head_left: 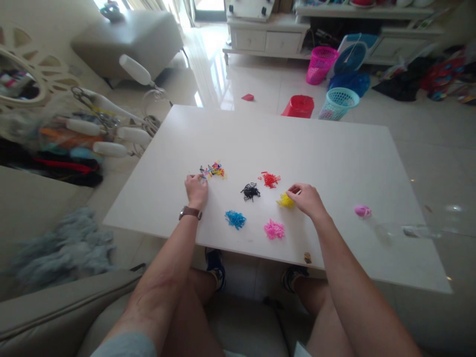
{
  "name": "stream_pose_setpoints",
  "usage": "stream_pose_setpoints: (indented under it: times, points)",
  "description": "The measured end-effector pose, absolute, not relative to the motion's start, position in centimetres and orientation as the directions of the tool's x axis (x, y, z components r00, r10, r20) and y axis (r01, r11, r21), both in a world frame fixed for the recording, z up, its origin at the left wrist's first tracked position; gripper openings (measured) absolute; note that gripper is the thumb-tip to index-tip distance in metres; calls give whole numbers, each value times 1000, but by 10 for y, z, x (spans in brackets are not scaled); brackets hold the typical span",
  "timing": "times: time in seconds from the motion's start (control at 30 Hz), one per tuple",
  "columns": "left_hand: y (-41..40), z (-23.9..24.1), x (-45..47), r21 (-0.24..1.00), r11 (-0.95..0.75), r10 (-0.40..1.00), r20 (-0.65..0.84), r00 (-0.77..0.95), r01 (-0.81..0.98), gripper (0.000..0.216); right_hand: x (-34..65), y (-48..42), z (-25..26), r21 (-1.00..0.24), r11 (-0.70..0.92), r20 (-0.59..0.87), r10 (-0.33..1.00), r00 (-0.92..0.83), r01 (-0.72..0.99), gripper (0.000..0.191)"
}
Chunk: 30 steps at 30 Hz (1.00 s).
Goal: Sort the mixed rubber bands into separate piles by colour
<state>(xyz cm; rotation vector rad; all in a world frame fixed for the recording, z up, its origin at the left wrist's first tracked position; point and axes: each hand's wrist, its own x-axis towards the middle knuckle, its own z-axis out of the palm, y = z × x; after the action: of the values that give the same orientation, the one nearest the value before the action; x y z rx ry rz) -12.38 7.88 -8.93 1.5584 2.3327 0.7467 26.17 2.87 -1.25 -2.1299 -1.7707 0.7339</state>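
Note:
My left hand (196, 191), with a brown-strapped watch on its wrist, has its fingers bent together at the left edge of a mixed-colour pile of small rubber bands (216, 170). What lies under its fingertips is hidden. My right hand (305, 198) is pinched over the yellow rubber bands (285, 201) and partly covers them; anything between thumb and finger is too small to make out. Between the hands lie black rubber bands (250, 191) and red rubber bands (270, 179). Nearer to me are blue rubber bands (235, 219) and pink rubber bands (274, 229).
The piles rest on a white table (260, 141). Towards its right end are a pink-purple object (362, 211) and a clear, see-through item (420, 231). A small sticker-like figure (307, 258) sits at the near edge. Beyond stand a red stool (298, 106) and a light-blue basket (339, 103).

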Motion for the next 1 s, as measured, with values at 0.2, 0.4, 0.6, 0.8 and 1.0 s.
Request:
stream_pose_setpoints:
  times: [0.2, 0.4, 0.6, 0.8, 1.0]
  points:
    - [83, -97, -128, 599, 315, 882, 102, -460, 737, 19, 262, 28, -11, -527, -207, -197, 973, 119, 824, 14]
    - [83, -97, -129, 586, 325, 878, 106, -468, 742, 13, 263, 27, -9, -538, -208, -193, 974, 121, 817, 14]
    - [80, -91, -128, 634, 332, 864, 92, -494, 698, 12, 262, 26, -7, -553, -213, -195, 973, 124, 806, 13]
    - [83, -71, -103, 810, 251, 877, 40, -478, 530, 14, 261, 27, -6, -557, -201, -187, 976, 113, 806, 14]
    - [70, -45, -36, 991, 20, 986, 3, -169, 129, 27, 252, 27, -3, -628, -121, -141, 989, 41, 768, 13]
